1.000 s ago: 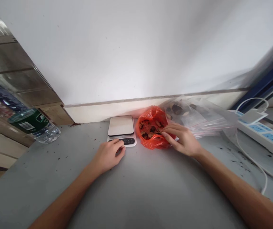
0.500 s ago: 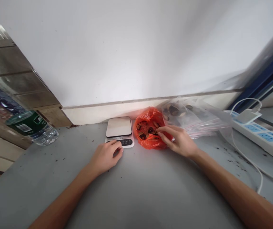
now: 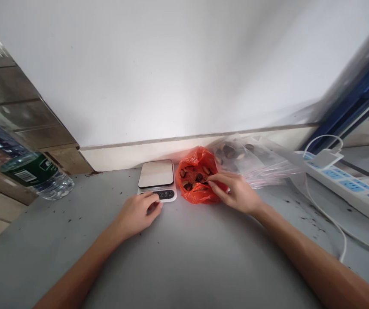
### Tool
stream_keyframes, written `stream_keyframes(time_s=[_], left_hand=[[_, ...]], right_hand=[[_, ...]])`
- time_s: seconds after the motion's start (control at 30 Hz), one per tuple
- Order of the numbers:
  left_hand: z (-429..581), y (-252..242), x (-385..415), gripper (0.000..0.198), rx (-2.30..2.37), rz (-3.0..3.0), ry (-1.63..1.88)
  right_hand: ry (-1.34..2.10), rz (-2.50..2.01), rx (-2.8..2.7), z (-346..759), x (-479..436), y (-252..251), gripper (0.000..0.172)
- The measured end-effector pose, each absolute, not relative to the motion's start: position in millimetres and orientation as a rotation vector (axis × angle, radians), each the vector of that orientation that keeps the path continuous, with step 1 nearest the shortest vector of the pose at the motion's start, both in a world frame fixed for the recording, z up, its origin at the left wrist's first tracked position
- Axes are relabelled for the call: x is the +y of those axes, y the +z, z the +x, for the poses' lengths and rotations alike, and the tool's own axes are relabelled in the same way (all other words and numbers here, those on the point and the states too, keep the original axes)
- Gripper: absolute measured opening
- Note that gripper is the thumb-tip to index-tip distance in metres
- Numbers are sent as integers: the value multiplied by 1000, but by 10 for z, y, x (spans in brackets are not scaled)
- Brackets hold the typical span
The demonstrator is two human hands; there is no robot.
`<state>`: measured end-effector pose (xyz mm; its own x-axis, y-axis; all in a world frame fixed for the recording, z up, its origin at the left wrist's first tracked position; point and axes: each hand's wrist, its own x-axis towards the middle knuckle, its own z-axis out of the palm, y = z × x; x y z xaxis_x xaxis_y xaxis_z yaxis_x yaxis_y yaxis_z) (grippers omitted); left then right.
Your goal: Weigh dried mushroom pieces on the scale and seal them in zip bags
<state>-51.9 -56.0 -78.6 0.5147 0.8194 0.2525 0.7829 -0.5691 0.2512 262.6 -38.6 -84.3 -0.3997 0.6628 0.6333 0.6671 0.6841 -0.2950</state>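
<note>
My left hand (image 3: 141,214) rests at the front of a small white kitchen scale (image 3: 156,174), its bent fingers over the dark button strip and a gap beside the thumb. No object lies on the scale's plate. Just right of it stands an opened red plastic bag (image 3: 195,196), holding dark brown dried pieces (image 3: 199,177) with paler sides. My right hand (image 3: 236,192) is at the bag's right side, thumb and forefinger pinched at the rim. Whether a piece is also between those fingertips I cannot tell.
Clear zip bags (image 3: 277,169) lie behind my right hand, some with brown pieces inside. A white power strip (image 3: 348,184) with a plugged charger and cable (image 3: 330,214) is at the right. A large water bottle (image 3: 39,171) leans at the left. The white wall (image 3: 171,77) rises behind.
The view has shifted slightly, so everything sits a little farther left. Both hands keep about the same places at the scale and the bag.
</note>
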Motion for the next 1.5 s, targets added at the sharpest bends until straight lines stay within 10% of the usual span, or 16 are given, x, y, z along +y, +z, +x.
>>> stream_keyframes(time_s=[0.43,0.7,1.5], left_hand=[[490,-322,-475,33,678,2981,768],[780,-638,-398,37,687,3009,518],[599,-538,-343,35,842,2690,529]], right_hand=[[-757,-1169,-1369,3097,-331,-612,15],[-518,-1698,-1124,3475,-177,-833,49],[-472,-1437,-1620,3071,-300,-723,20]])
